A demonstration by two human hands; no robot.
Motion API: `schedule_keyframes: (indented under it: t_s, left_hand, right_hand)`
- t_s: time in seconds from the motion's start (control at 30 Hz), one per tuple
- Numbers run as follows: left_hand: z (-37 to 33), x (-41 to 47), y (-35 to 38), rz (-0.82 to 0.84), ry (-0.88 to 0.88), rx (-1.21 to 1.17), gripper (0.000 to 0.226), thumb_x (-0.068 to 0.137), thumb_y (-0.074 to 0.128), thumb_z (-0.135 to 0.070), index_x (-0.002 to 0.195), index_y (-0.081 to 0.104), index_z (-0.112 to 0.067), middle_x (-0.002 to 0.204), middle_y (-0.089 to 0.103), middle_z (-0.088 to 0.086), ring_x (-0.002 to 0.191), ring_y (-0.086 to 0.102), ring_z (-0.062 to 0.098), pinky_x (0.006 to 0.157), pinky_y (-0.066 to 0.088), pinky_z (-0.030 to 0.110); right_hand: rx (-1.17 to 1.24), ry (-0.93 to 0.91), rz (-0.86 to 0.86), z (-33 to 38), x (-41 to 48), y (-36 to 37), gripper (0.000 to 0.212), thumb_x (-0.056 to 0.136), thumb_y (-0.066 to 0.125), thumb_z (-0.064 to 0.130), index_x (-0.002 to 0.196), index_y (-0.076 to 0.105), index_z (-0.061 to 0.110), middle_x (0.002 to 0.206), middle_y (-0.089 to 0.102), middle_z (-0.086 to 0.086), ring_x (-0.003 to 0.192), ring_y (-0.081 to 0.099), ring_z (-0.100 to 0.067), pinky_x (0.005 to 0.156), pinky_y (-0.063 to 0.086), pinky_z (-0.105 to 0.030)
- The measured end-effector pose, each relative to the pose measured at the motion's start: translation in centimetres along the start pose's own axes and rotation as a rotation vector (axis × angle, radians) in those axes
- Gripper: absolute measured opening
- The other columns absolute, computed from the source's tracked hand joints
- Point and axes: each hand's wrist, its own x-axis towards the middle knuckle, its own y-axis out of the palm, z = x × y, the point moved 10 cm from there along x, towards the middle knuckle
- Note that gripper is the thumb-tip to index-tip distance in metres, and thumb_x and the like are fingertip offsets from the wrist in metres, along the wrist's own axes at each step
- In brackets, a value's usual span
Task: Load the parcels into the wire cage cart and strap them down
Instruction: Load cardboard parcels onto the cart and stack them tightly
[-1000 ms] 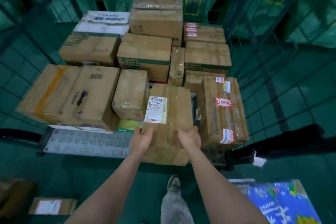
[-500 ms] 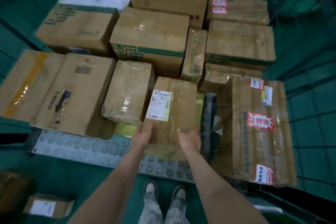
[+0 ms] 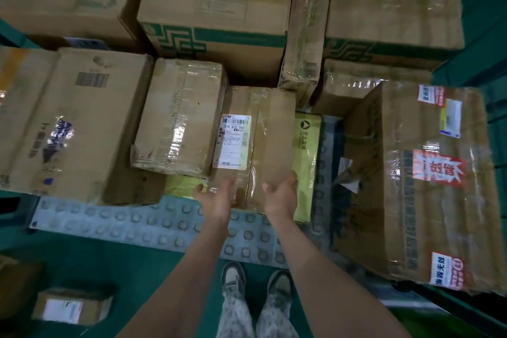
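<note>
Parcel: brown taped carton, white label on its top. It sits in the front row of the cart, on a yellow-green packet, with its left side touching a taped box.

Left hand: grips the parcel's near end, thumb out to the left, fingers curled against the carton (their tips cannot be made out).

Right hand: grips the near right corner, thumb on top, fingers wrapped round the right edge and pressed together.

Big box: right of the parcel, red and white stickers, tilted; a gap lies between the two.

Green-banded box: behind the parcel.

Small parcel: on the green floor, well apart from the cart.
</note>
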Motion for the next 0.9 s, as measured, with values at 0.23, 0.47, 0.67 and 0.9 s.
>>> schedule_keyframes:
  t_s: [0.23,0.47,0.67,0.9]
  left_hand:
    - [-0.5,0.2,0.2,0.002,0.024,0.236,0.075,0.091,0.055,-0.029,0.148,0.009,-0.017,0.147,0.034,0.017,0.127,0.041,0.036,0.105,0.037,0.049]
    - [-4.1,-4.4,1.0,0.035,0.081,0.3,0.074,0.083,0.059,-0.029,0.145,0.021,-0.014,0.139,0.04,0.019,0.118,0.048,0.037,0.1,0.043,0.046]
    - [-7.1,-10.4,1.7,0.129,0.134,0.288,0.073,0.074,0.06,-0.036,0.135,0.033,-0.007,0.126,0.052,0.009,0.114,0.051,0.031,0.096,0.04,0.033]
    - [-9.0,-17.8,-1.1,0.199,0.179,0.382,0.055,0.093,0.05,-0.026,0.14,0.031,-0.005,0.135,0.045,0.016,0.121,0.046,0.032,0.1,0.038,0.035]
  right_hand:
    - [-0.335,0.012,0.159,-0.2,0.9,1.1,0.074,0.098,0.046,0.029,0.149,-0.002,0.003,0.152,0.025,-0.011,0.124,0.043,-0.034,0.1,0.039,-0.042]
    - [-0.485,-0.086,0.232,1.5,-3.2,-0.8,0.067,0.101,0.034,0.03,0.15,-0.003,0.003,0.157,0.014,-0.01,0.138,0.027,-0.03,0.108,0.031,-0.044]
    - [-0.366,-0.065,0.168,4.2,-8.4,-6.4,0.053,0.1,0.034,0.026,0.147,0.019,0.005,0.146,0.034,-0.012,0.128,0.041,-0.028,0.103,0.038,-0.037]
    - [-0.171,0.023,0.099,3.3,-16.6,-12.2,0.042,0.099,0.036,0.025,0.138,0.038,0.009,0.135,0.049,-0.012,0.118,0.051,-0.026,0.094,0.043,-0.03]
